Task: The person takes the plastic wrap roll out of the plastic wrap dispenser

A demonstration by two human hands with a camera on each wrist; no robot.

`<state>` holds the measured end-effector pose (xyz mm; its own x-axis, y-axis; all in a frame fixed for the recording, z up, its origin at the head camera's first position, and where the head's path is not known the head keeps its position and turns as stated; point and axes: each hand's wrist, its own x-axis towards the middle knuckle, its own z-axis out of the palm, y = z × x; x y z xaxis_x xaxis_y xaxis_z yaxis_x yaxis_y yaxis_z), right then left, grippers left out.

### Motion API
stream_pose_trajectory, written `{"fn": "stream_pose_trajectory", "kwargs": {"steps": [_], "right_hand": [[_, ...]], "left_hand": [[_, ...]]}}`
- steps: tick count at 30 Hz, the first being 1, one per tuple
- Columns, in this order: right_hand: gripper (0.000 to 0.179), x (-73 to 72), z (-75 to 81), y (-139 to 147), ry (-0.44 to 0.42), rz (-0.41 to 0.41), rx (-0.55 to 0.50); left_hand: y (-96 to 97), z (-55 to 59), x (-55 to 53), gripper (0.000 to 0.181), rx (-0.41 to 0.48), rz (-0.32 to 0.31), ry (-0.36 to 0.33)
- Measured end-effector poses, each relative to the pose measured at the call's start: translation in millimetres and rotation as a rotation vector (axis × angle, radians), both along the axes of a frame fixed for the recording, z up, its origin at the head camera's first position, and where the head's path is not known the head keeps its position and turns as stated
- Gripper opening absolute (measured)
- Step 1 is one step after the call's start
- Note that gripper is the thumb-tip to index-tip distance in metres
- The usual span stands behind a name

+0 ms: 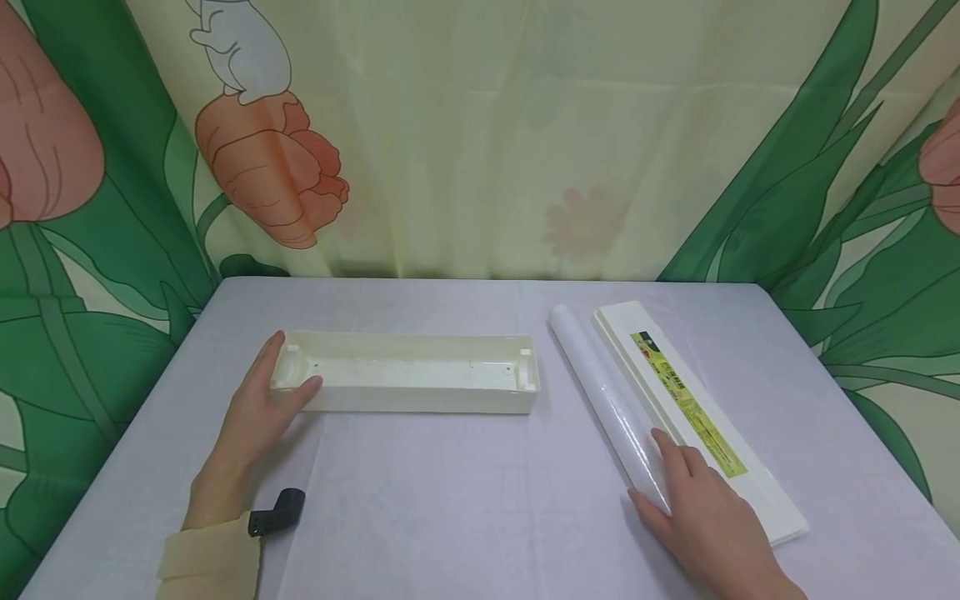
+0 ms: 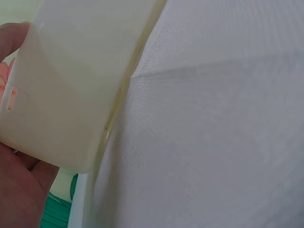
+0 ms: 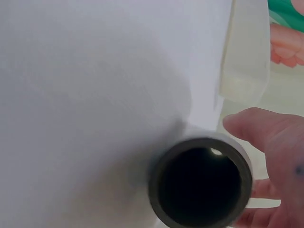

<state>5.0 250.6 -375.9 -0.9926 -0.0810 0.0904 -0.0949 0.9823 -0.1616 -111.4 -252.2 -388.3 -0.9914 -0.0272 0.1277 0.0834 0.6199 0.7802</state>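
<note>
A long white plastic box (image 1: 420,400), open at the top, lies crosswise on the left of the table. My left hand (image 1: 258,408) holds its left end, thumb over the near wall and fingers at the far side; in the left wrist view the thumb (image 2: 13,38) is at the box's edge. To the right, a clear-wrapped roll of cling film (image 1: 607,400) lies slanted. My right hand (image 1: 708,517) straddles its near part, thumb on the left side and fingers on the right. The roll's dark hollow core (image 3: 199,185) faces the right wrist camera.
A flat white lid (image 1: 757,500) with a yellow-green label (image 1: 690,404) lies right beside the roll, partly under the right hand. A white cloth (image 1: 435,500) covers the table. Behind hangs a curtain (image 1: 480,150) printed with plants and a carrot.
</note>
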Motion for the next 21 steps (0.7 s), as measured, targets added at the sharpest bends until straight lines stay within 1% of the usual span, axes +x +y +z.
{"fn": "stream_pose_trajectory", "kwargs": {"steps": [4, 11, 13, 16, 19, 21], "right_hand": [[0.078, -2.7, 8.0, 2, 0.033, -0.013, -0.001], [0.066, -13.5, 25.0, 1, 0.162, -0.047, -0.054], [0.065, -18.2, 28.5, 1, 0.21, -0.035, -0.065], [0.066, -25.0, 31.7, 1, 0.309, 0.014, -0.073], [0.066, -31.0, 33.5, 0, 0.373, 0.056, -0.083], [0.066, -34.4, 34.6, -2, 0.392, 0.069, -0.089]], "left_hand": [[-0.1, -0.3, -0.1, 0.089, -0.006, 0.0, 0.002], [-0.4, -1.4, -1.9, 0.09, 0.002, 0.002, -0.008], [-0.3, -1.8, -2.9, 0.09, 0.006, 0.002, -0.009], [-0.1, -2.7, -4.5, 0.091, 0.006, 0.001, -0.008], [-0.1, -4.1, -6.2, 0.091, 0.0, 0.001, -0.007], [0.1, -4.8, -7.1, 0.091, -0.001, 0.003, -0.012]]}}
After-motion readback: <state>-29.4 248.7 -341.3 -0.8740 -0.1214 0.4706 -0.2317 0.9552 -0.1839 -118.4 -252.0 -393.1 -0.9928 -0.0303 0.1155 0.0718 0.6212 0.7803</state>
